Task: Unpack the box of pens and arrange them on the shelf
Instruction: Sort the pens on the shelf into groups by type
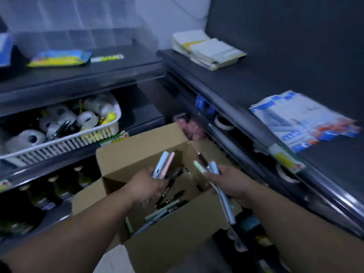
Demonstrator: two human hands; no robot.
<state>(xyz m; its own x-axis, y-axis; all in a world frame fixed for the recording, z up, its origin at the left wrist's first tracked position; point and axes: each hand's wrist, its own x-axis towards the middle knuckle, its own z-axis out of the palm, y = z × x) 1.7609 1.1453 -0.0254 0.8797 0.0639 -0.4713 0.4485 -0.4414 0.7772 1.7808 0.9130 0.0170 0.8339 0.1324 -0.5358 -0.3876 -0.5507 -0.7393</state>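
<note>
- Left hand (146,184): fingers curled round a small bundle of pens (163,164), a pale blue and a pink one uppermost, held above the open cardboard box (177,239).
- Right hand (230,182): closed round a second bundle (226,207) of pale green, pale blue and dark pens, over the right edge of the box.
- Loose pens (165,209): many lie jumbled in the bottom of the box, which stands low in the corner between the two shelf units with its flaps open.
- Progress (judged): early stage. The box is open and two handfuls are lifted. No pen is seen on any shelf, so most of the stock remains to be unpacked and arranged.
- Right shelf (275,79): a dark top carrying a stack of paper pads (208,50) at the back and blue-and-white packets (303,123) nearer. Which shelf is meant for the pens cannot be told.
- Left shelves: a white basket (65,142) filled with tape rolls (86,119), with a yellow-and-blue packet (59,59) above and bottles (59,190) below.
- Obstructions (judged): the raised box flaps and the projecting shelf edge stand near the hands. With both hands full, neither is free to shift the packets.
</note>
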